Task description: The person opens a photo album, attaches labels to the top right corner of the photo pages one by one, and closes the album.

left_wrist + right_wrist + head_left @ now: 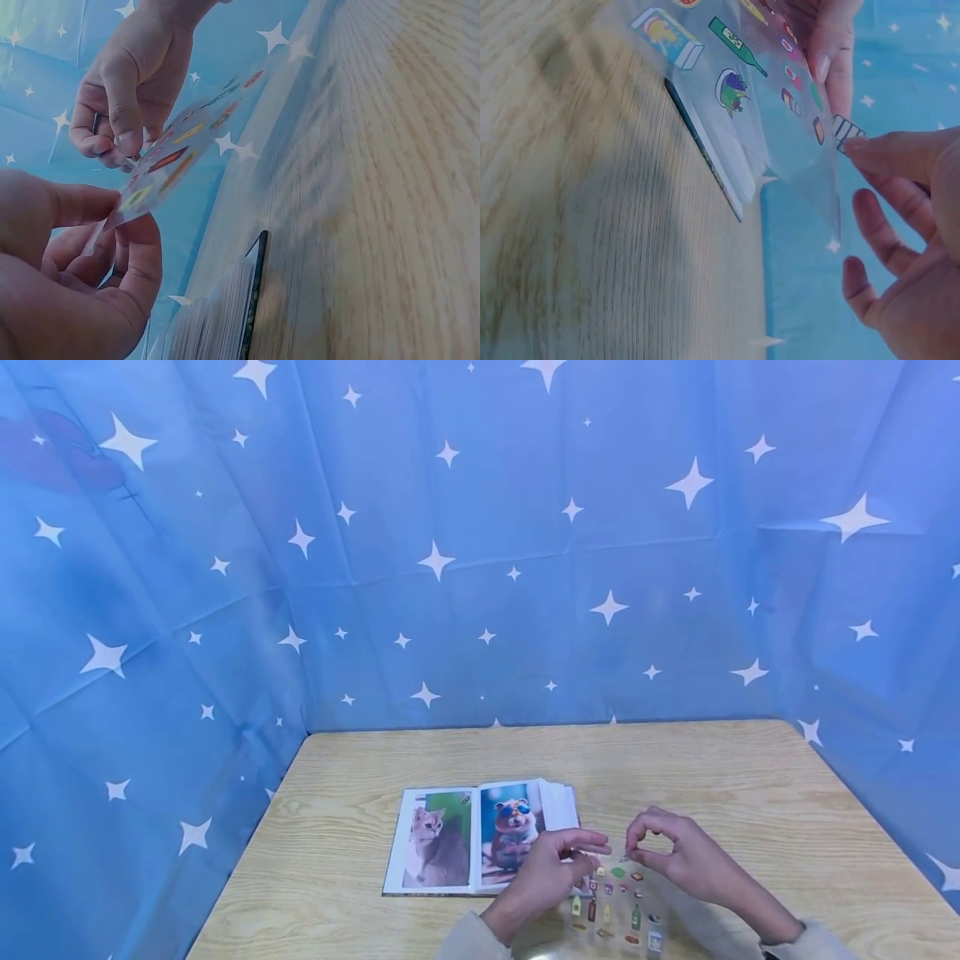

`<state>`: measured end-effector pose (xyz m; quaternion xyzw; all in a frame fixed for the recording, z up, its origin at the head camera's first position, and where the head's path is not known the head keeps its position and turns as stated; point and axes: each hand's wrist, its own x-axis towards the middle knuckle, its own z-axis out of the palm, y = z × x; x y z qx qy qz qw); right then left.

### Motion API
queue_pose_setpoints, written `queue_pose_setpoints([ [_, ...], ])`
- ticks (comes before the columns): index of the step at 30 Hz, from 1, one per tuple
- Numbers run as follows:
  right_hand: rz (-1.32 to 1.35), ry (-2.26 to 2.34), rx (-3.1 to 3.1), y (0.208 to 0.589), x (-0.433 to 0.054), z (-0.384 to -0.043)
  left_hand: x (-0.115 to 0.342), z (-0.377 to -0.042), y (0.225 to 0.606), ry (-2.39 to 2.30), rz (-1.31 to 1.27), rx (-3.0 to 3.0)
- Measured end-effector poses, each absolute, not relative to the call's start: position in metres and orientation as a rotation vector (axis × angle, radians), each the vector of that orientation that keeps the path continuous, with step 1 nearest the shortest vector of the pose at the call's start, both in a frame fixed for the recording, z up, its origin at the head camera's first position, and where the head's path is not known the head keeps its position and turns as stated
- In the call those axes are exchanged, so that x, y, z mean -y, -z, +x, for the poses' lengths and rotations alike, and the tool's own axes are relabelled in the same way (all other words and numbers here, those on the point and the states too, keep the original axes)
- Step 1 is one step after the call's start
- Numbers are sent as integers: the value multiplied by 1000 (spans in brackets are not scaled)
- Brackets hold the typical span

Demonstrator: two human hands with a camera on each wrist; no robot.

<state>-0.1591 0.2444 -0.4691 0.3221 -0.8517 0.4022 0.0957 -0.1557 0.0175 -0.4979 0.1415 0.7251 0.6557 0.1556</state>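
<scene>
Wooden table [337, 827]; in the head view, an open photo album [475, 839] at six o'clock, a clear sticker sheet [621, 906] at five.
See-through and printed with colourful bottles and food, the sheet tilts above the tabletop; the left hand [551, 868], at its ten o'clock, pinches its edge; the right hand [690, 856], at two, pinches a small white sticker [844, 132] with dark stripes.

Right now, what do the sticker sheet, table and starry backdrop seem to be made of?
The sticker sheet is probably thin plastic film, slightly shiny: background shows through between its pictures. The table has a satin look and visible grain, so wood or wood-print laminate; I can't tell which. The starry backdrop is likely thin cloth, fairly matte, judging by its creases and folds.
</scene>
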Motion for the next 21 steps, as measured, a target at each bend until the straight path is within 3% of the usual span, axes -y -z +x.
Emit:
queue_pose_setpoints([
  [21,948,-1213,2460,468,-247,-162,-26,-153,500,-1809,502,-2141],
])
